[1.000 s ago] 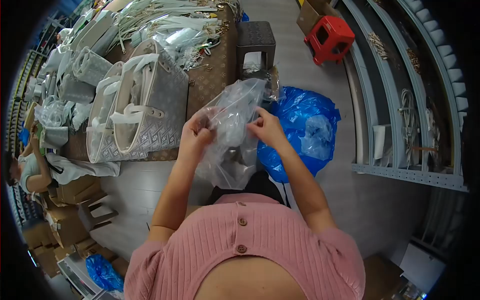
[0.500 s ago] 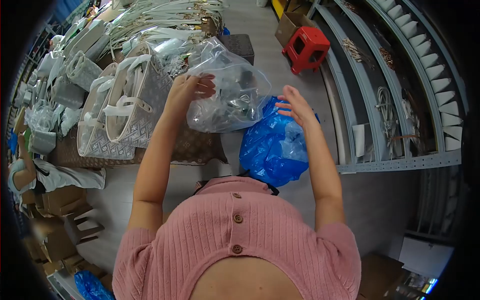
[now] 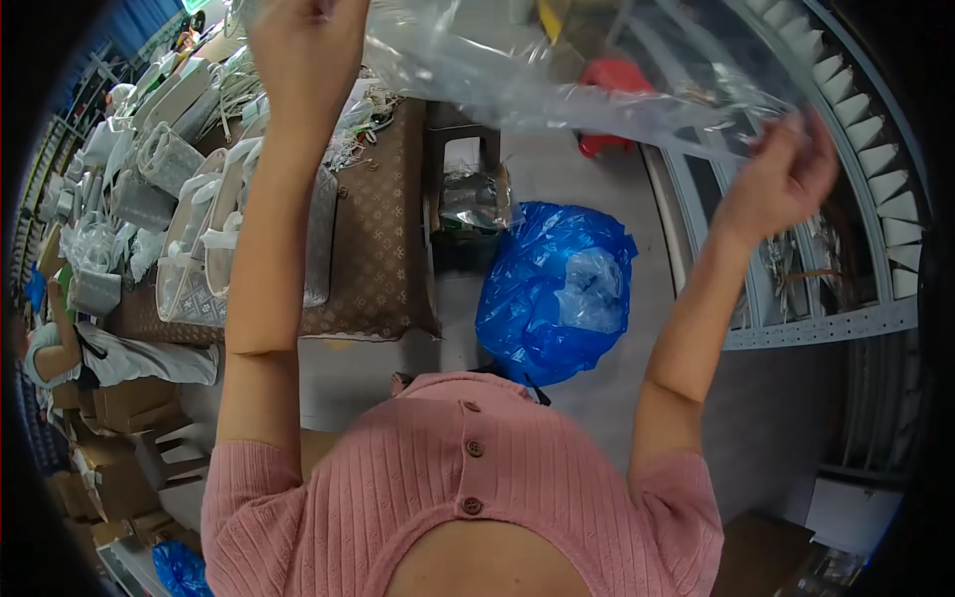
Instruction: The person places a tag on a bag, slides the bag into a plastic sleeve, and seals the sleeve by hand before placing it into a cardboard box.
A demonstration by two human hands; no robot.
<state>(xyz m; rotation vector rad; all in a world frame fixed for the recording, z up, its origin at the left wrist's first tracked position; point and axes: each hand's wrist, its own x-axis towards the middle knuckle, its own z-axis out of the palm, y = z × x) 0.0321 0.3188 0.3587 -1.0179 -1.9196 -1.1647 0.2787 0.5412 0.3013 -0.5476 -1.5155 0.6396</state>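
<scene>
A large clear plastic bag [image 3: 557, 85] is stretched between my two raised hands across the top of the head view. My left hand [image 3: 310, 45], at the upper left, is closed; its fingertips are partly cut off by the frame edge, and the bag runs from it. On the right, my right hand [image 3: 791, 169] is closed on the bag's other end. Patterned handbags [image 3: 318, 239] with wrapped handles stand on the brown covered table [image 3: 373, 219], below and behind my left forearm. Between the arms, a blue plastic bag [image 3: 517, 298] sits on the floor.
Beside the table is a dark box or stool with clear-wrapped items [image 3: 476, 199]. A red stool [image 3: 607, 139] shows behind the clear bag. Metal shelving [image 3: 826, 323] curves along the right. A co-worker's clothed leg [image 3: 149, 356] and cardboard boxes [image 3: 129, 403] are at the left.
Both hands have moved up and apart, the left up and leftward, the right up and rightward. The clear bag is lifted and spread between them. My right hand has closed on it.
</scene>
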